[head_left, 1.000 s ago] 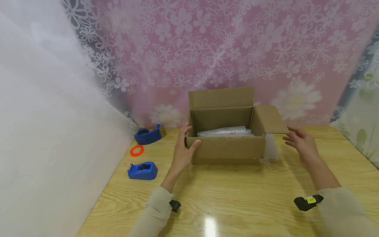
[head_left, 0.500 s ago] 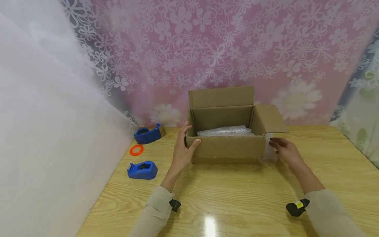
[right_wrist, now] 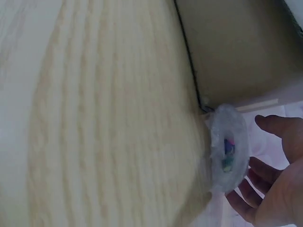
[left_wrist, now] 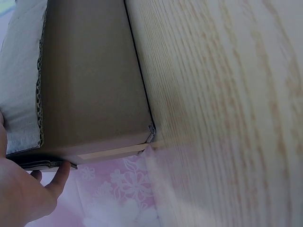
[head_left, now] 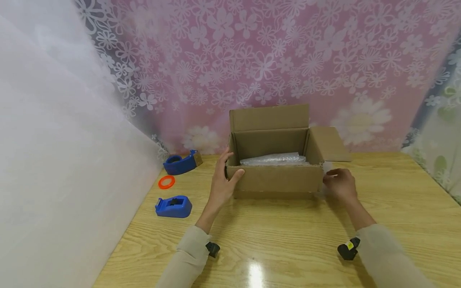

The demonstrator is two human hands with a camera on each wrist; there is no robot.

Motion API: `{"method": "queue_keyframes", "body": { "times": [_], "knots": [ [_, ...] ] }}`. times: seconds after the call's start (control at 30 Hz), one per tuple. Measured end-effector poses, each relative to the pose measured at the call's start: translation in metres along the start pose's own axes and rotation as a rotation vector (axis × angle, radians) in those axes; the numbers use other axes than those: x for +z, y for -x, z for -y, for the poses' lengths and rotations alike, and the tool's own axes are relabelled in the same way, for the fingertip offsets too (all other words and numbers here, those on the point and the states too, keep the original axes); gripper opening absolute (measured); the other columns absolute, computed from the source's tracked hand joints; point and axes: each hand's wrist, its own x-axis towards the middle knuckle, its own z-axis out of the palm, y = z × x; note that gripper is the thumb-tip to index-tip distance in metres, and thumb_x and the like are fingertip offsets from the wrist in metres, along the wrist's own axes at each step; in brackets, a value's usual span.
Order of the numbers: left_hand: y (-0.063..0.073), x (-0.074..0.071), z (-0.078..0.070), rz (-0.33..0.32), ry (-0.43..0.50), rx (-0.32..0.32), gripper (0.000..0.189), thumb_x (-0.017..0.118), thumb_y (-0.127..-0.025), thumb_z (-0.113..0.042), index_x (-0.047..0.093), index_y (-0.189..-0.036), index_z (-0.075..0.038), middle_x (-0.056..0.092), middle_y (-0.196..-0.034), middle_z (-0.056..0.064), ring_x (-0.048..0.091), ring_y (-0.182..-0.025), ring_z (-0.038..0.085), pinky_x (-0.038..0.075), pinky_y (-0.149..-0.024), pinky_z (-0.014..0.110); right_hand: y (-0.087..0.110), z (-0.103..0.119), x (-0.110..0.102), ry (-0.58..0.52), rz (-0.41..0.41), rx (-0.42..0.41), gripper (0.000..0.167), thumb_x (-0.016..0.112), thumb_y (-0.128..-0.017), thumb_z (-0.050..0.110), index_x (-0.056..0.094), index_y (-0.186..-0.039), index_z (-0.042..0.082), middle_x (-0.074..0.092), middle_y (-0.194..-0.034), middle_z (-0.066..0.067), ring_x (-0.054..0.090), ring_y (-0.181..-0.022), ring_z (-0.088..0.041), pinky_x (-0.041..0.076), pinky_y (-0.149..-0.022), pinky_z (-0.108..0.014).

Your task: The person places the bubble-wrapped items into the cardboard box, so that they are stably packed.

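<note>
An opened cardboard box (head_left: 277, 180) stands on the table, its back flap up and right flap folded outward. My left hand (head_left: 222, 182) grips its left front corner, thumb over the folded front flap and fingers round the side. Inside lies clear bubble wrap (head_left: 271, 159). Beside the box's right side, partly hidden in the head view, is a bubble-wrapped bundle (right_wrist: 228, 149) with coloured bits showing through. My right hand (head_left: 342, 184) is right at this bundle; in the right wrist view its fingertips (right_wrist: 239, 201) meet the bundle's edge, and the thumb stands apart from the fingers.
On the wooden table (head_left: 252, 240) at left are a blue tape gun (head_left: 180, 165), an orange ring (head_left: 167, 182) and a blue tape dispenser (head_left: 173, 207). A pink floral curtain (head_left: 201, 80) hangs close behind the box. A white sheet (head_left: 65, 140) hangs at left.
My right hand has left the box's right flap and moved left and slightly down to the bubble-wrapped bundle. My left hand and the box stay in place.
</note>
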Motion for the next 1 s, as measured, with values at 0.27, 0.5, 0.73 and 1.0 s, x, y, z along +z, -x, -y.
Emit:
{"method": "queue_keyframes", "body": {
  "times": [0.27, 0.5, 0.73, 1.0],
  "knots": [
    [-0.001, 0.001, -0.001, 0.006, -0.004, -0.020, 0.069, 0.067, -0.103, -0.040, 0.037, -0.160, -0.015, 0.020, -0.172, -0.011, 0.020, -0.159, 0.018, 0.028, -0.125, 0.057, -0.001, -0.007, 0.002, 0.045, -0.068, -0.007, 0.048, 0.073, -0.092, 0.015, 0.061, -0.123, -0.019, 0.048, -0.135, -0.044, 0.054, -0.107, -0.062, 0.057, -0.076, -0.063],
    [0.001, 0.000, -0.002, 0.006, 0.005, -0.028, 0.069, 0.067, -0.103, -0.039, 0.037, -0.160, -0.015, 0.020, -0.172, -0.011, 0.020, -0.159, 0.020, 0.027, -0.126, 0.051, 0.000, -0.010, -0.001, 0.000, -0.015, 0.022, 0.051, 0.073, -0.096, 0.017, 0.055, -0.129, -0.018, 0.040, -0.142, -0.045, 0.042, -0.123, -0.064, 0.046, -0.095, -0.073],
    [0.002, 0.000, 0.000, 0.009, 0.007, -0.021, 0.070, 0.066, -0.103, -0.042, 0.037, -0.160, -0.014, 0.020, -0.172, -0.010, 0.020, -0.159, 0.021, 0.024, -0.127, 0.047, -0.003, -0.017, 0.006, 0.052, -0.011, -0.023, 0.053, 0.075, -0.089, 0.016, 0.049, -0.124, -0.014, 0.047, -0.131, -0.046, 0.043, -0.117, -0.067, 0.047, -0.088, -0.072],
    [0.001, 0.000, 0.000, 0.004, -0.003, -0.014, 0.070, 0.065, -0.103, -0.044, 0.037, -0.160, -0.015, 0.020, -0.172, -0.011, 0.020, -0.159, 0.022, 0.027, -0.126, 0.053, 0.000, -0.022, -0.005, 0.002, -0.029, 0.029, 0.063, 0.077, -0.089, 0.023, 0.041, -0.131, -0.007, 0.050, -0.134, -0.042, 0.054, -0.114, -0.057, 0.050, -0.085, -0.062]
  ]
}}
